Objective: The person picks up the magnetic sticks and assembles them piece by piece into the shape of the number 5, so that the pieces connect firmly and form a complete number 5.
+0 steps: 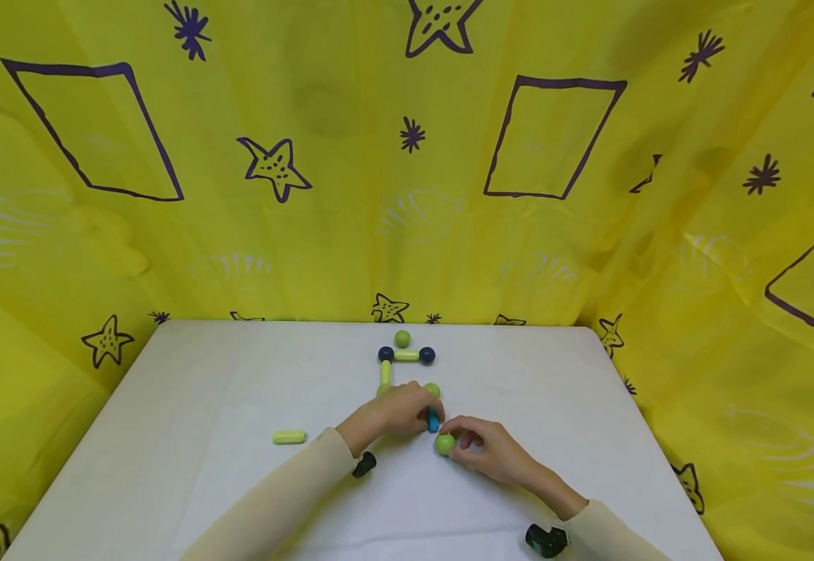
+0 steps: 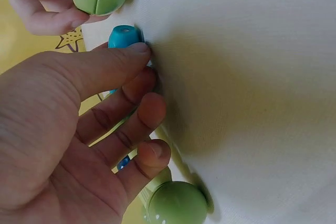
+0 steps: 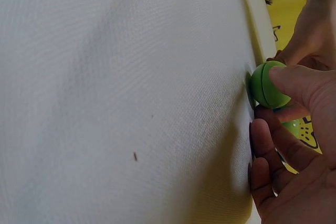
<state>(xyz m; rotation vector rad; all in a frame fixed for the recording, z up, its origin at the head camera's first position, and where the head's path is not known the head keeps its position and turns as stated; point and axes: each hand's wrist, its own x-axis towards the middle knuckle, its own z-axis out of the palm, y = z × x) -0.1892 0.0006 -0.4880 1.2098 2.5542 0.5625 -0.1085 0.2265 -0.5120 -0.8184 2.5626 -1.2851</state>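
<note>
My left hand (image 1: 401, 411) pinches a short blue rod (image 1: 432, 421) between thumb and fingers, low over the white table. In the left wrist view, one end of the blue rod (image 2: 125, 36) points toward a green ball. That green ball (image 1: 445, 445) is pinched by my right hand (image 1: 494, 450), just in front of the rod's near end; a small gap shows between them. Another green ball (image 1: 432, 390) sits at the rod's far end, partly covered by the left fingers. A pale yellow-green rod (image 1: 385, 372) runs from a dark blue ball (image 1: 385, 354) to a partly hidden green ball (image 1: 382, 389).
A second yellow-green rod (image 1: 407, 356) joins the dark blue ball to another dark blue ball (image 1: 427, 355). Behind them lies a loose green ball (image 1: 402, 339). One more yellow-green rod (image 1: 289, 437) lies left of my left forearm. A yellow patterned curtain (image 1: 350, 234) surrounds the white table (image 1: 238, 374).
</note>
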